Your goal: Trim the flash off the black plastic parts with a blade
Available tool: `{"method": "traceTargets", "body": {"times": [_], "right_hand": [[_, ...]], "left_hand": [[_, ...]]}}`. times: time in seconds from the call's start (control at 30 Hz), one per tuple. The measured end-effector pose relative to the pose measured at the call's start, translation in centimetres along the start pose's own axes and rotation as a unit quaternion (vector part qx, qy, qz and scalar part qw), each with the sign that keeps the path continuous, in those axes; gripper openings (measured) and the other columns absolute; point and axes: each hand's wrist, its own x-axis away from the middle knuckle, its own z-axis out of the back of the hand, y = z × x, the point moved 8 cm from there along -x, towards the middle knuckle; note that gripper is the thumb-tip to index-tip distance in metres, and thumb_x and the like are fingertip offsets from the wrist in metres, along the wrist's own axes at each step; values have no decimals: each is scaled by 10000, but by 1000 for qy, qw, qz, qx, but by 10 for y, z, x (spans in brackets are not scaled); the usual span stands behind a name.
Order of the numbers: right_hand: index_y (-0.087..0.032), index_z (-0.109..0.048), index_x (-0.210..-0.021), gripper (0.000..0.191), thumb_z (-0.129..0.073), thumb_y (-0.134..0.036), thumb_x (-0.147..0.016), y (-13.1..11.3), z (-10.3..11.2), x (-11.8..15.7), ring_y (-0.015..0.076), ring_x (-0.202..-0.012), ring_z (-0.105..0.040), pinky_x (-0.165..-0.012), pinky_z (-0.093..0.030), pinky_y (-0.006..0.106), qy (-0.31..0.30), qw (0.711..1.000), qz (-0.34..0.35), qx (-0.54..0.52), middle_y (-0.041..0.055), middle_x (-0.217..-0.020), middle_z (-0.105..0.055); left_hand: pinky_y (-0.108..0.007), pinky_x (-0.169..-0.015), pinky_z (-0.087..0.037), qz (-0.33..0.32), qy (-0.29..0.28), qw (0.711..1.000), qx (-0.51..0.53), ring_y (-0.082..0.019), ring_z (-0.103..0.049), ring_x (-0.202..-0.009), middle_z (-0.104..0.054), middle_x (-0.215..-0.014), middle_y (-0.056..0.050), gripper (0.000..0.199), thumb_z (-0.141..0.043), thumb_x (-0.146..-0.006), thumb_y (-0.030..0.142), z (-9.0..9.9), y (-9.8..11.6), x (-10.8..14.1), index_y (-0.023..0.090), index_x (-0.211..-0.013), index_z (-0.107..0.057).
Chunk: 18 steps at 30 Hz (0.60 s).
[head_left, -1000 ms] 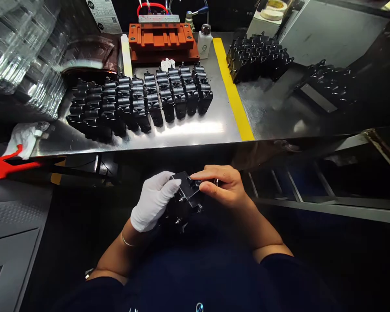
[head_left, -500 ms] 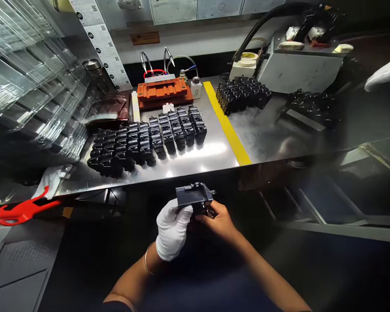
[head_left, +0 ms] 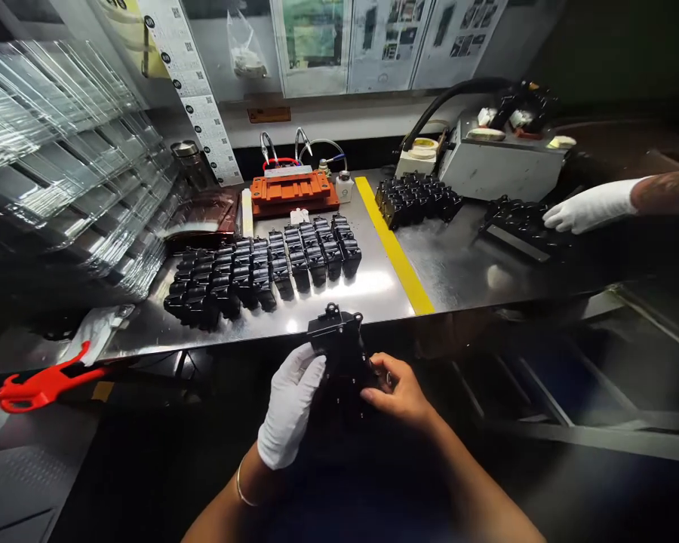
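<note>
Between my two hands, just off the table's front edge, is a black moulded plastic housing (head_left: 339,351) with small round lugs at its top corners. My left hand (head_left: 288,403), in a white glove, grips its left side between thumb and fingers. Bare, my right hand (head_left: 401,388) holds the right side, its fingers partly hidden behind the part. Beyond it on the metal table (head_left: 317,302) stand tight rows of similar black housings (head_left: 260,271).
An orange fixture (head_left: 291,190) stands behind the rows. Yellow tape (head_left: 393,249) crosses the table; more housings (head_left: 416,200) lie right of it. Another person's gloved hand (head_left: 594,207) reaches over parts at far right. Clear trays (head_left: 79,151) are stacked left, near a red tool (head_left: 45,385).
The housing has been tilted up in my hands, so a different broad face shows. My view has tipped upward. The other person's gloved hand has come in over the parts at right.
</note>
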Motion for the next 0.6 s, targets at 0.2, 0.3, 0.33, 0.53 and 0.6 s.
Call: {"method": "traceTargets", "body": {"times": [0.2, 0.3, 0.33, 0.53, 0.6], "right_hand": [[-189, -484, -615, 406, -703, -529, -651, -23, 127, -83, 108, -542, -389, -521, -319, 245, 253, 941, -34, 224, -53, -557, -437], [-178, -521, -604, 308, -694, -423, -678, -26, 142, -140, 130, -560, -446, -555, -329, 260, 243, 906, -72, 338, -25, -558, -503], [-165, -561, -632, 266, -677, -394, -699, -26, 140, -157, 140, -577, -477, -572, -345, 263, 231, 904, -75, 353, -7, -580, -542], [-115, -629, -1057, 350, -502, -370, -854, -49, 105, -185, 206, -885, -596, -773, -433, 290, 319, 884, 36, 339, 126, -1010, -660], [-123, -649, -1005, 325, -459, -360, -888, -53, 82, -177, 204, -854, -607, -767, -430, 290, 288, 884, 94, 357, 113, -943, -672]], "left_hand": [[-367, -801, -544, 88, -15, 996, -30, -217, -682, -824, -728, -994, -126, 485, -735, -706, 500, 27, -29, -8, 139, -1026, -682], [-371, -814, -539, 119, 9, 992, -35, -231, -686, -831, -734, -973, -125, 547, -759, -634, 545, 50, -47, -2, 144, -999, -691], [-369, -811, -539, 131, 16, 991, -35, -236, -688, -835, -735, -970, -124, 567, -765, -611, 557, 57, -55, 2, 146, -995, -691], [-367, -764, -539, 145, 125, 980, -55, -259, -698, -829, -739, -959, -122, 584, -720, -595, 591, 112, -106, 15, 175, -1000, -659], [-387, -783, -540, 125, 179, 974, -67, -273, -698, -872, -728, -1003, -130, 579, -687, -625, 583, 145, -110, 13, 188, -1044, -626]]}}
